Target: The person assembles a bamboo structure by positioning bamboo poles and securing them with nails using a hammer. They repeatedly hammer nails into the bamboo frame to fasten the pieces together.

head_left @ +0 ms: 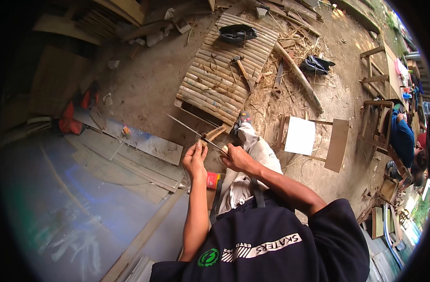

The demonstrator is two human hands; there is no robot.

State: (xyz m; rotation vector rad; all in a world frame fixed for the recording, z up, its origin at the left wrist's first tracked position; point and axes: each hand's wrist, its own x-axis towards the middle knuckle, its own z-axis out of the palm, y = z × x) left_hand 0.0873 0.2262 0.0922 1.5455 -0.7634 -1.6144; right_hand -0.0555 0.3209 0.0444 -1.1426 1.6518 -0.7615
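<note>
A long, thin, dark metal blade (189,127) slants from the upper left down to my right hand (237,158), whose fingers are wrapped round its near end. Whether it is a knife or a file I cannot make out. My left hand (195,160) is raised beside the blade with its fingertips pinched together; what they hold is too small to name. Just past the fingertips, a light wooden piece (216,133) lies by the corner of a low slatted bamboo bench (212,89).
On the bench lie a hammer (243,73) and a black bag (237,33). Right of it are a pole (299,77), wood shavings and another black bag (317,65). A small wooden frame with a white panel (300,136) stands at right; grey boards (102,145) lie at left.
</note>
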